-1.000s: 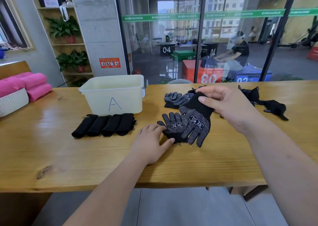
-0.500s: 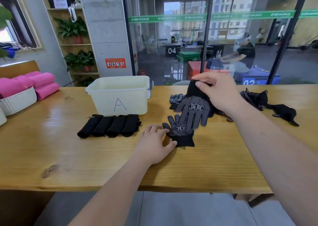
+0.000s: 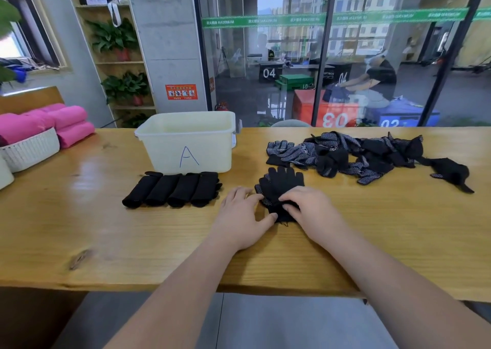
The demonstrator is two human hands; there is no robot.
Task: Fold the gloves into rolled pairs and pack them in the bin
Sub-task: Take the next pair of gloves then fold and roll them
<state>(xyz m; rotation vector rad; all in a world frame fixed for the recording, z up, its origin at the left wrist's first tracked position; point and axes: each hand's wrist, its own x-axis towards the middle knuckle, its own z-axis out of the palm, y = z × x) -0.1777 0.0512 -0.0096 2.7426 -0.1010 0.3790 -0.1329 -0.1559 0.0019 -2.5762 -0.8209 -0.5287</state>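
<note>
Two black gloves (image 3: 281, 184) lie stacked on the wooden table (image 3: 79, 229), fingers pointing away from me. My right hand (image 3: 305, 206) curls its fingers on the cuff end of the stack. My left hand (image 3: 243, 213) lies beside it, thumb and fingertips touching the stack's left edge. Several rolled black pairs (image 3: 172, 192) sit in a row in front of the cream bin (image 3: 187, 142) marked "A". A pile of loose dotted gloves (image 3: 353, 153) lies at the back right.
A white woven basket (image 3: 30, 150) with pink rolled towels (image 3: 63, 125) stands at the far left. One stray black glove (image 3: 451, 173) lies at the right. A glass wall runs behind the table.
My right hand has brought the lifted glove down and laid it back-up over the glove under my left hand. It now holds the cuffs. The camera view has shifted slightly.
</note>
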